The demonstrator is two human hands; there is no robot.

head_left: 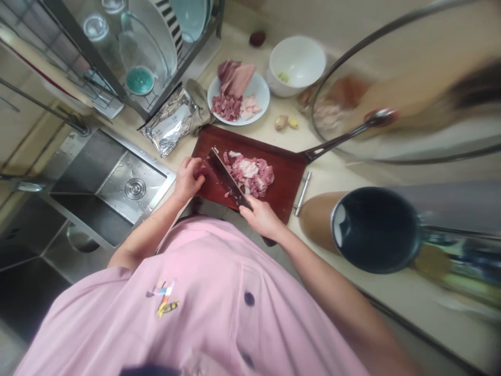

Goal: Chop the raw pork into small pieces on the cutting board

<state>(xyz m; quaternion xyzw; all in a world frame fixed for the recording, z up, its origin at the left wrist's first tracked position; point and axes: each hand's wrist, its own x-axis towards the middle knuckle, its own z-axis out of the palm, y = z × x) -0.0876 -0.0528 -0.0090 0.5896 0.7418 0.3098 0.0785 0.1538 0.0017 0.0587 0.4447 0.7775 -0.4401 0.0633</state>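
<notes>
A kitchen knife with a broad dark blade is gripped in my right hand, its blade slanting across the cutting board toward the far left. Small bits cling to the blade. Just right of it lies a heap of chopped pink meat with white fat on the reddish-brown cutting board. At the board's left edge is my left hand, fingers curled and thumb bent toward them; whatever they may hold is hidden. Behind the board, a white plate carries diced meat, pale fat pieces and a larger slab.
A white bowl stands behind ginger pieces. Foil packaging lies beside the dish rack. The sink is at left. At right are a glass lid, a dark round vessel and a metal handle.
</notes>
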